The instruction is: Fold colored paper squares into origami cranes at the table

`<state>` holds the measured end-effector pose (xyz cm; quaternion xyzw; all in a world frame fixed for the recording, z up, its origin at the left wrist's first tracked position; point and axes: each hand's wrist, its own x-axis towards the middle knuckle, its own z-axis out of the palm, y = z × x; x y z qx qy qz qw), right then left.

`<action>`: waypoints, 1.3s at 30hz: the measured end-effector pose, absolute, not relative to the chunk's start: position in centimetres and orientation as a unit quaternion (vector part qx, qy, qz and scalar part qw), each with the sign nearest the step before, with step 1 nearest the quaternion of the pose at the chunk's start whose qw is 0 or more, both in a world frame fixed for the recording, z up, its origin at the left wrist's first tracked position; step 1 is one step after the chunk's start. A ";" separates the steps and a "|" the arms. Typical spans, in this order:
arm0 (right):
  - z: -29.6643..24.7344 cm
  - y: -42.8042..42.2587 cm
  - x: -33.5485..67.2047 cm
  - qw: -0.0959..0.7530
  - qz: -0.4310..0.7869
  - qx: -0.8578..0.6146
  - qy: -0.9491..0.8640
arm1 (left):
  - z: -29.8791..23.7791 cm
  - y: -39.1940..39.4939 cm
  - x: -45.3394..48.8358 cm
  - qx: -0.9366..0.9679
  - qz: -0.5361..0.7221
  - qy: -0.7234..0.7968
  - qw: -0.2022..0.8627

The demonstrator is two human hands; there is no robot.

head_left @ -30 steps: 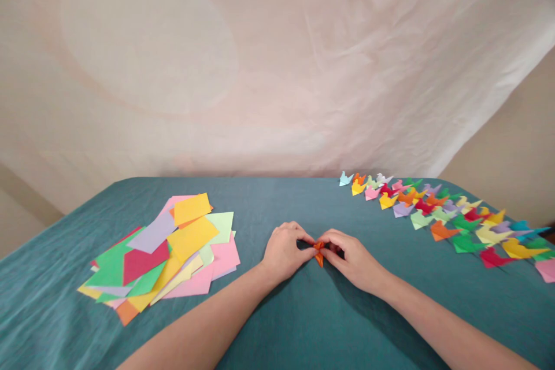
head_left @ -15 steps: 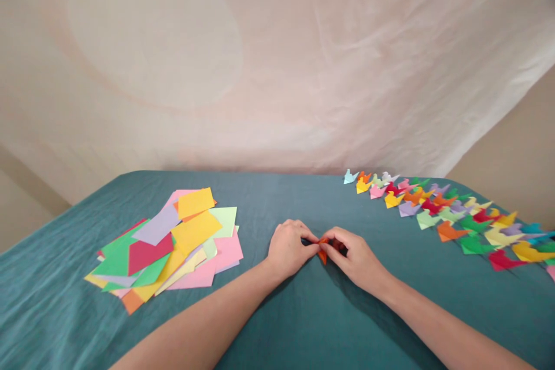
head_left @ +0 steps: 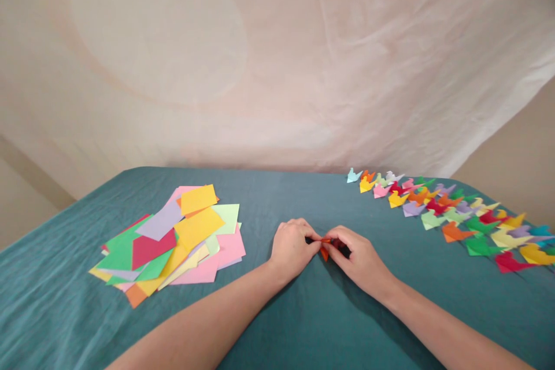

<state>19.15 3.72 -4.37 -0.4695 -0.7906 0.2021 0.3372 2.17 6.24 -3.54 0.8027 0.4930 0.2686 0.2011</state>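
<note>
Between my two hands is a small folded piece of orange paper [head_left: 325,254], pinched from both sides just over the cloth. My left hand [head_left: 293,247] grips its left end with thumb and forefinger. The thumb and fingers of my right hand [head_left: 354,254] close on its right side. Most of the folded paper is hidden by the fingertips; a pointed lower tip shows beneath them.
Loose coloured paper sheets [head_left: 196,230] lie in an overlapping pile at the left. Several rows of folded paper birds [head_left: 456,232] stand at the right. Teal cloth [head_left: 277,324] covers the table, and a pale fabric sheet [head_left: 277,69] hangs behind it.
The view has shifted slightly, so the sheets and birds sit a little further right. Both hands keep their pinch on the orange paper, with its position between the fingers slightly altered.
</note>
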 end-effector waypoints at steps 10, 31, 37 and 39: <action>-4.3 3.7 19.3 0.341 0.150 -0.449 -0.812 | -3.2 6.0 1.5 0.844 0.236 0.452 0.164; -4.7 3.9 19.4 0.331 0.143 -0.451 -0.816 | -2.4 6.0 0.7 0.900 0.180 0.392 0.060; -4.8 3.9 19.5 0.324 0.130 -0.446 -0.824 | -2.1 5.9 0.9 0.913 0.159 0.376 0.018; -4.9 3.9 19.5 0.322 0.123 -0.445 -0.827 | -2.0 6.0 1.0 0.920 0.147 0.362 -0.005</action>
